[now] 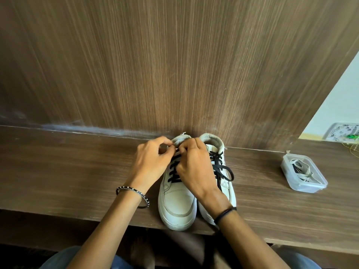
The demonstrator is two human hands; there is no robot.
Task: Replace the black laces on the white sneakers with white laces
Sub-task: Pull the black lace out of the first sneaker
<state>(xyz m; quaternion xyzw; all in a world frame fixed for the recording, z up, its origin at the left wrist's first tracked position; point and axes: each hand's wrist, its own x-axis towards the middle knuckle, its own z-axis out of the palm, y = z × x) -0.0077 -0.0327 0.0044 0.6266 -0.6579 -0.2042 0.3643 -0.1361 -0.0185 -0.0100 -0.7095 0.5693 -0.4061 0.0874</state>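
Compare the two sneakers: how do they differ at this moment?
The left hand and right hand both pinch the left sneaker's lace near the collar; the right sneaker is not being worked. The left sneaker shows only crossed rows; the right sneaker's lace has a loop lying out sideways. Both are white, black-laced, side by side, heels toward the wooden panel.

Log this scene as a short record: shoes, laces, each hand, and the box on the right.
shoes: left sneaker and right sneaker, white, side by side on wooden shelf
laces: black lace threaded in left sneaker; right sneaker laced black too
left hand: pinches black lace at left sneaker's top
right hand: pinches there too
box: clear, right of shoes, white laces inside
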